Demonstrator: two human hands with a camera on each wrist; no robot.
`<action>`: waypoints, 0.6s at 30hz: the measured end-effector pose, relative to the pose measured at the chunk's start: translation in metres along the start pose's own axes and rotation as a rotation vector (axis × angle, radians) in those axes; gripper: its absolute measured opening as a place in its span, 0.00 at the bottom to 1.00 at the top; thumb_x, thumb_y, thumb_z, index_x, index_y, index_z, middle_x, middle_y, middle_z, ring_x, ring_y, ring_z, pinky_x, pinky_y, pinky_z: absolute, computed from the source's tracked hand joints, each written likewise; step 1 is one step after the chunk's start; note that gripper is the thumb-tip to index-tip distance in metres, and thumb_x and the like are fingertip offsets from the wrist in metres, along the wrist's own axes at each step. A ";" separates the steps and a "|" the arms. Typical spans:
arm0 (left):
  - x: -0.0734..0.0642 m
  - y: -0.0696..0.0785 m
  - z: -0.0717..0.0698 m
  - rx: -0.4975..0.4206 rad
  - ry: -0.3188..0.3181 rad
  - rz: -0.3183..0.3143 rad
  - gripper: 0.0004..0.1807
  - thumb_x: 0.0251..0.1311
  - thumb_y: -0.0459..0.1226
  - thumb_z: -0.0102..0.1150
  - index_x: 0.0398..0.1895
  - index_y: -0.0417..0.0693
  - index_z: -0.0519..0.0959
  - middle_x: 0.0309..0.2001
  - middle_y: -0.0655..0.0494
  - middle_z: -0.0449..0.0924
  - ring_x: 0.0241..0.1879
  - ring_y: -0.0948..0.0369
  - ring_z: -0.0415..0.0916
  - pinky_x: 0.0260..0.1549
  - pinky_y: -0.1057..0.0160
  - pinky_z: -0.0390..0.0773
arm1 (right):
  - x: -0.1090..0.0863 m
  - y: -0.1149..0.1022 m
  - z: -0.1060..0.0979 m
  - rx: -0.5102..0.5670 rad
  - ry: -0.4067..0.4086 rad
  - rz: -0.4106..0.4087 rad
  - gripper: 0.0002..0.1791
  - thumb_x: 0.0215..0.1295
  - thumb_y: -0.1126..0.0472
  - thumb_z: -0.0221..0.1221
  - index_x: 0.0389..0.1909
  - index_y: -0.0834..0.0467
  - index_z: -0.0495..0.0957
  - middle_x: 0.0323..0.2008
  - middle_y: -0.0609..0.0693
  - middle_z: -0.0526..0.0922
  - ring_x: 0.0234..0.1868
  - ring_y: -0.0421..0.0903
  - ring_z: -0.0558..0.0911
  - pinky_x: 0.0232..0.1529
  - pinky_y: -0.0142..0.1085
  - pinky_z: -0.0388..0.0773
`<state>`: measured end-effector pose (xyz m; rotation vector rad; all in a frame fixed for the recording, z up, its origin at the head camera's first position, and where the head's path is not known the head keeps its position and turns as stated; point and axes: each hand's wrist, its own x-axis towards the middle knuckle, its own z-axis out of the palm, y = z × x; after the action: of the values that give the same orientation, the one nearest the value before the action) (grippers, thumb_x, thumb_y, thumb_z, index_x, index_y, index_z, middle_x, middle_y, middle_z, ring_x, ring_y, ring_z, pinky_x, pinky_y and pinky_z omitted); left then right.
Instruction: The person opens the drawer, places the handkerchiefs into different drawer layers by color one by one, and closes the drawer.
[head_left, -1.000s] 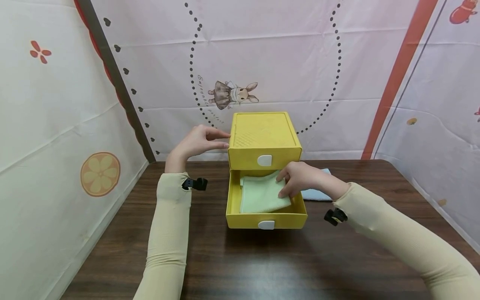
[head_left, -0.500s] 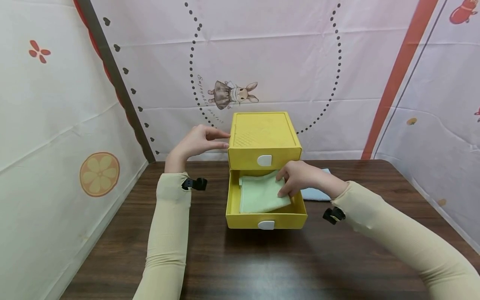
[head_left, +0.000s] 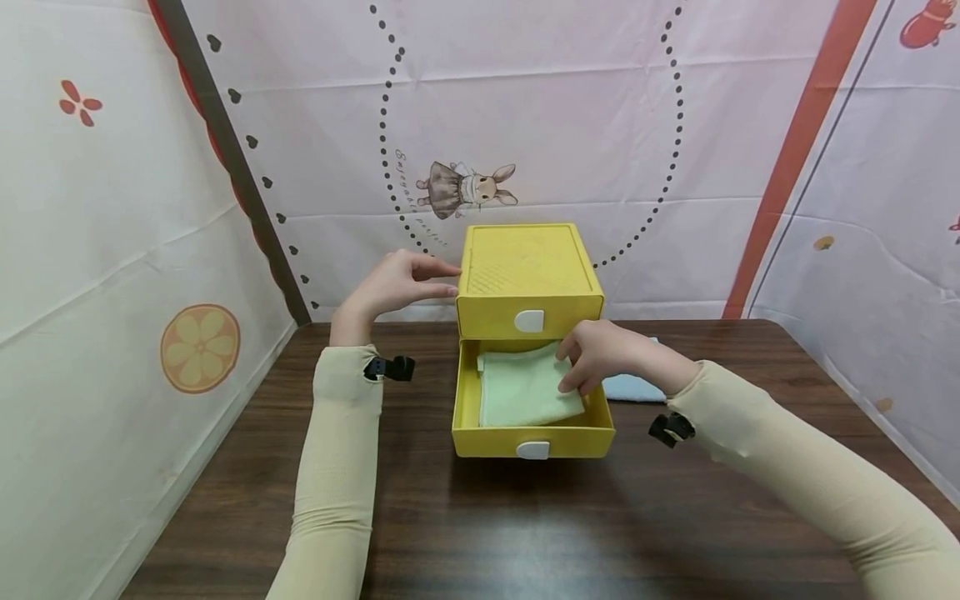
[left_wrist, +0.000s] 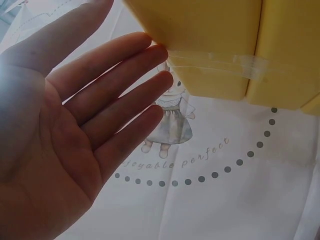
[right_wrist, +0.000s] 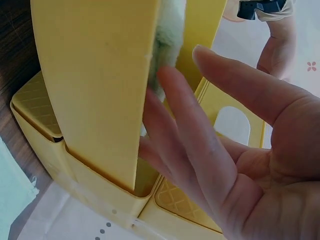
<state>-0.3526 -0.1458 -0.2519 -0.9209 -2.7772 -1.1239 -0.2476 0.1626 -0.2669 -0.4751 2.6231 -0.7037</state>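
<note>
A yellow drawer box (head_left: 529, 260) stands on the table with its lower drawer (head_left: 480, 442) pulled out. Inside that drawer lies a folded pale green cloth (head_left: 525, 390), tilted a little at its right side. My right hand (head_left: 600, 358) reaches in over the drawer's right wall, fingertips at the cloth's right edge. The right wrist view shows the thumb apart from the fingers (right_wrist: 197, 130), which dip in beside the cloth (right_wrist: 171, 37). My left hand (head_left: 393, 283) has its fingers straight, tips right at the upper left side of the box; the left wrist view shows its palm (left_wrist: 55, 135).
Another folded cloth, light blue (head_left: 633, 389), lies on the dark wooden table (head_left: 517, 533) to the right of the box, partly behind my right hand. Printed fabric (head_left: 570, 125) hangs behind and at both sides. The upper drawer (head_left: 487, 318) is closed.
My right hand has shifted very slightly to the right at the cloth's edge. My left hand, the box and the drawer stay where they were.
</note>
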 end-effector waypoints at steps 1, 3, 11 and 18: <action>0.000 0.000 0.000 -0.001 0.000 -0.001 0.27 0.49 0.57 0.67 0.51 0.58 0.81 0.50 0.59 0.82 0.48 0.62 0.78 0.51 0.57 0.77 | 0.000 0.000 0.000 -0.002 0.002 -0.002 0.33 0.53 0.61 0.68 0.58 0.72 0.71 0.39 0.59 0.81 0.30 0.45 0.87 0.33 0.34 0.83; 0.000 0.000 0.000 0.000 -0.001 0.001 0.27 0.49 0.57 0.67 0.51 0.58 0.81 0.50 0.59 0.82 0.48 0.62 0.78 0.51 0.57 0.77 | -0.001 0.000 0.000 -0.003 0.006 0.003 0.33 0.53 0.61 0.68 0.58 0.72 0.71 0.41 0.60 0.81 0.31 0.45 0.87 0.33 0.34 0.83; 0.000 0.002 0.001 0.008 -0.004 -0.005 0.27 0.48 0.59 0.66 0.51 0.59 0.81 0.51 0.59 0.82 0.49 0.62 0.78 0.51 0.56 0.77 | -0.002 0.004 0.001 0.013 -0.010 0.035 0.34 0.53 0.60 0.68 0.59 0.71 0.71 0.51 0.65 0.77 0.33 0.45 0.86 0.35 0.35 0.83; -0.001 0.003 0.000 -0.004 -0.009 0.000 0.27 0.50 0.57 0.67 0.52 0.58 0.81 0.51 0.58 0.82 0.49 0.61 0.78 0.51 0.56 0.77 | -0.004 0.005 0.000 0.064 -0.038 0.017 0.32 0.56 0.60 0.67 0.58 0.72 0.71 0.49 0.64 0.80 0.34 0.46 0.86 0.36 0.36 0.83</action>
<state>-0.3507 -0.1443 -0.2504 -0.9279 -2.7831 -1.1285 -0.2452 0.1686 -0.2684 -0.4421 2.5577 -0.7629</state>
